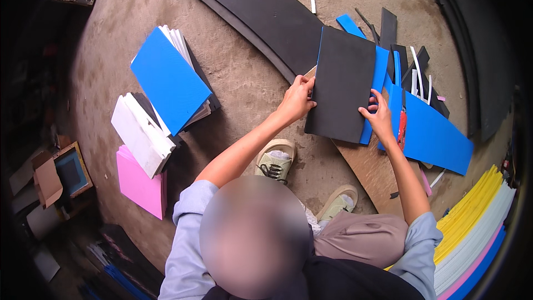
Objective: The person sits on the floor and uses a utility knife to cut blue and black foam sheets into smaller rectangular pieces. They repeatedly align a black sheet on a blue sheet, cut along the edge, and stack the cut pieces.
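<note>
**Both hands on the black sheet**

Your left hand (297,100) grips the left edge of the black sheet (341,83), fingers curled over the rim. Your right hand (378,118) clamps the sheet's lower right edge, thumb on top and fingers tucked beneath. The black sheet lies on a blue sheet (381,72), which peeks out along its right side, and both rest over a brown board (369,169) on the floor. A longer blue strip (433,133) lies just right of the black sheet. Well left of it sits a stack topped with blue (169,78), then white pieces (141,133) and pink sheets (139,183). A large dark mat (250,5) lies above it.
</note>
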The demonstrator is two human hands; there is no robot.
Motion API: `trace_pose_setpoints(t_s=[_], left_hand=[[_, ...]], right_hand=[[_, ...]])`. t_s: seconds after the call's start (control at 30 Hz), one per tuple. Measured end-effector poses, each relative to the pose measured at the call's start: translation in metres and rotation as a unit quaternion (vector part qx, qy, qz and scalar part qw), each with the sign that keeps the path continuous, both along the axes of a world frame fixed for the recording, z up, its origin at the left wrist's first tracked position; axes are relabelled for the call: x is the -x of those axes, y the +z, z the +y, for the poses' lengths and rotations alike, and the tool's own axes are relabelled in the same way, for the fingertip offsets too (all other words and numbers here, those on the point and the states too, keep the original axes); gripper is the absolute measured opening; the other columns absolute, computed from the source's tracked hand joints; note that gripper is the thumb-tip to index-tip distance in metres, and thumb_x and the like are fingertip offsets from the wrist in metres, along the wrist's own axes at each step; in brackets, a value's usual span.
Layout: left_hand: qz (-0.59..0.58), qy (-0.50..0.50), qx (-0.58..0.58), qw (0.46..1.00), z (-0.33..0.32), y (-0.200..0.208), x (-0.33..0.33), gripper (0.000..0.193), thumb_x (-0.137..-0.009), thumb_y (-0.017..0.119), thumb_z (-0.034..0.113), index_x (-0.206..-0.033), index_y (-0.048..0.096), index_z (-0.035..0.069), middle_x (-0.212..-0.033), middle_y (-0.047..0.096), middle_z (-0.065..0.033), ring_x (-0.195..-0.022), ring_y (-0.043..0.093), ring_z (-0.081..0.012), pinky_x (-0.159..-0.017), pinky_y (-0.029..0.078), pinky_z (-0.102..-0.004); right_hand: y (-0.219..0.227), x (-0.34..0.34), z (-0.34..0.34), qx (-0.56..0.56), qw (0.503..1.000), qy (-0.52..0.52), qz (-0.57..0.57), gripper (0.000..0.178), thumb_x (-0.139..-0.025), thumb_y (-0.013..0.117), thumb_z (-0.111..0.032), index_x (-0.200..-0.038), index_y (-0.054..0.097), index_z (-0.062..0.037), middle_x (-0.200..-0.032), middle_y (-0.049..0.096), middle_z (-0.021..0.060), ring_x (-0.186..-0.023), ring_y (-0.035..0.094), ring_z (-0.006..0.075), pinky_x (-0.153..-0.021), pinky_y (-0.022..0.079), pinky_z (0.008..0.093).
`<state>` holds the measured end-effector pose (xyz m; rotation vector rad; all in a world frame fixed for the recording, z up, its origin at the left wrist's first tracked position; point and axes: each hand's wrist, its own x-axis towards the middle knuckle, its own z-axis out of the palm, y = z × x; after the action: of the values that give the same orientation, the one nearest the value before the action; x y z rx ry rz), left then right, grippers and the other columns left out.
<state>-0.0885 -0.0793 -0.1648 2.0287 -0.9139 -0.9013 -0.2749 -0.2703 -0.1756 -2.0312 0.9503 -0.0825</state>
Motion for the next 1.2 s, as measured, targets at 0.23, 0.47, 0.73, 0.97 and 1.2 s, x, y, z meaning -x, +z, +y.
trace_pose_setpoints(t_s=[0.23, 0.47, 0.73, 0.97, 1.2], left_hand=[[-0.003, 0.020, 0.043, 0.999, 0.000, -0.001, 0.002, 0.062, -0.065, 0.067, -0.004, -0.123, 0.045, 0.003, -0.108, 0.045, -0.0154, -0.093, 0.057, -0.0305, -0.082, 0.049, -0.0377], [-0.015, -0.034, -0.082, 0.996, -0.012, -0.007, -0.011, 0.074, -0.065, 0.075, 0.010, -0.129, 0.038, 0.002, -0.115, 0.040, -0.0137, -0.095, 0.057, -0.0221, -0.084, 0.051, -0.0321], [-0.092, 0.006, -0.086, 0.992, -0.072, 0.000, -0.067, 0.065, -0.064, 0.078, 0.020, -0.116, 0.047, -0.003, -0.117, 0.044, -0.0200, -0.105, 0.052, -0.0349, -0.089, 0.046, -0.0392], [-0.171, -0.052, -0.095, 0.979, -0.079, -0.002, -0.063, 0.071, -0.066, 0.076, 0.017, -0.128, 0.045, 0.001, -0.115, 0.049, -0.0117, -0.095, 0.059, -0.0213, -0.084, 0.047, -0.0335], [-0.173, -0.089, -0.095, 0.976, -0.079, 0.002, -0.069, 0.068, -0.066, 0.075, 0.018, -0.125, 0.046, -0.001, -0.117, 0.047, -0.0136, -0.101, 0.055, -0.0239, -0.086, 0.047, -0.0342]], right_hand=[[0.001, -0.001, -0.001, 0.015, 1.000, 0.011, -0.010, 0.066, -0.069, 0.073, -0.015, -0.127, 0.044, -0.0062, -0.097, 0.050, 0.0086, -0.077, 0.052, 0.0169, -0.071, 0.047, 0.0306], [0.001, -0.007, -0.002, 0.009, 1.000, 0.006, 0.011, 0.066, -0.067, 0.074, -0.012, -0.124, 0.041, -0.0049, -0.097, 0.048, 0.0093, -0.075, 0.050, 0.0171, -0.070, 0.047, 0.0301], [0.002, -0.012, -0.002, -0.018, 1.000, -0.001, 0.011, 0.065, -0.066, 0.073, -0.008, -0.122, 0.038, -0.0056, -0.095, 0.044, 0.0095, -0.073, 0.048, 0.0165, -0.070, 0.047, 0.0298], [0.001, -0.005, -0.001, -0.019, 1.000, 0.004, -0.001, 0.066, -0.067, 0.072, -0.009, -0.123, 0.037, -0.0059, -0.098, 0.044, 0.0104, -0.075, 0.048, 0.0174, -0.072, 0.046, 0.0307], [-0.002, -0.008, -0.002, -0.012, 1.000, 0.014, -0.017, 0.066, -0.067, 0.073, -0.009, -0.123, 0.037, -0.0062, -0.098, 0.044, 0.0109, -0.076, 0.049, 0.0181, -0.071, 0.047, 0.0310]])
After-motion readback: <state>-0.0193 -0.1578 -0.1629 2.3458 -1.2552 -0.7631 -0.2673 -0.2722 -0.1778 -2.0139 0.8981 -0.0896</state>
